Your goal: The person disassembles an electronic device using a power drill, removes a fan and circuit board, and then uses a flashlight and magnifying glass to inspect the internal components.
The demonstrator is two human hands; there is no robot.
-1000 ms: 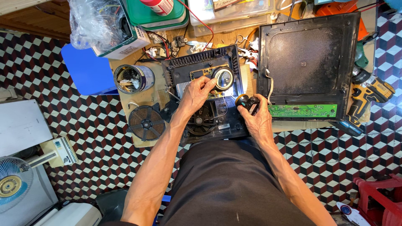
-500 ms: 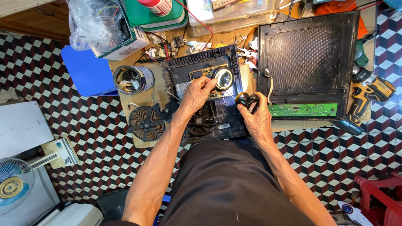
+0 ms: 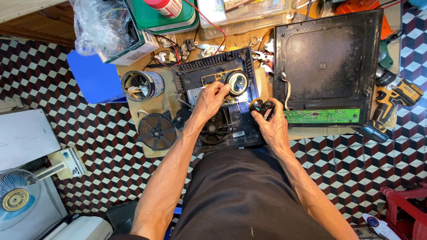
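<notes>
Centrally, the opened black appliance housing (image 3: 218, 102) lay on the tabletop (image 3: 151, 100), just above the person's lap. The left hand (image 3: 209, 100) rested inside it, fingertips pinched on a small part beside the round magnifier lens (image 3: 237, 82); what they gripped could not be made out. The right hand (image 3: 272, 126) was clamped on a black-handled tool (image 3: 262, 106) at the housing's right edge. Crowding the work: a metal tin (image 3: 142, 85) and copper coil disc (image 3: 156, 131) at left, the removed black cover (image 3: 327, 58) with green circuit board (image 3: 321, 116) at right, and a yellow cordless drill (image 3: 393, 95) at far right.
</notes>
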